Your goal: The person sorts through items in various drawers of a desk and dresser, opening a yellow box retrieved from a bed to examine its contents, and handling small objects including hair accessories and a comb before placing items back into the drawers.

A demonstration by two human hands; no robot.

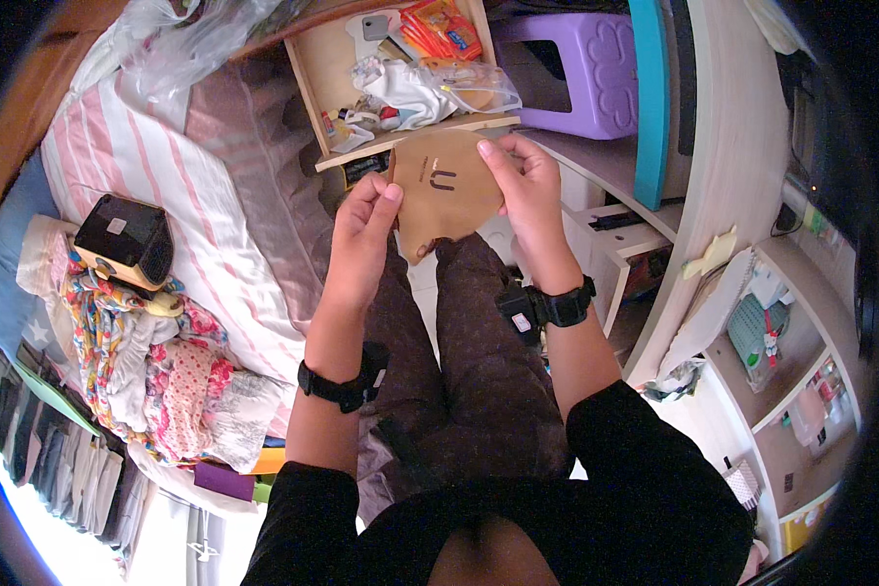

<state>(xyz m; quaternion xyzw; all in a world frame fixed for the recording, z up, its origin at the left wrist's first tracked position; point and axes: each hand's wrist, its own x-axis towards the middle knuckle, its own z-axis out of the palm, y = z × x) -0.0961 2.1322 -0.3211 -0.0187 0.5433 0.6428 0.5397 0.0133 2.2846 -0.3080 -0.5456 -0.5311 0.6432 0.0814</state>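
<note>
A flat brown pouch or sheet (pixel 447 201) with dark printed marks is held up in front of me, over my knees. My left hand (pixel 366 227) pinches its left edge between thumb and fingers. On the opposite side, my right hand (pixel 527 194) grips the upper right edge, thumb on the face turned to me. The lower edge is uneven and hangs free. Just beyond it, a pulled-out wooden drawer (pixel 305 95) holds a white cloth (pixel 417 91), a clear zip bag (pixel 494 88), red-orange packets (pixel 443 33) and small items.
A purple plastic stool (pixel 608 80) stands right of the drawer. To the left, a bed with a striped sheet (pixel 154 154) bears a black-and-tan box-shaped device (pixel 128 238) and heaped clothes (pixel 183 388). A desk edge (pixel 732 146) and shelves (pixel 791 425) run along the right.
</note>
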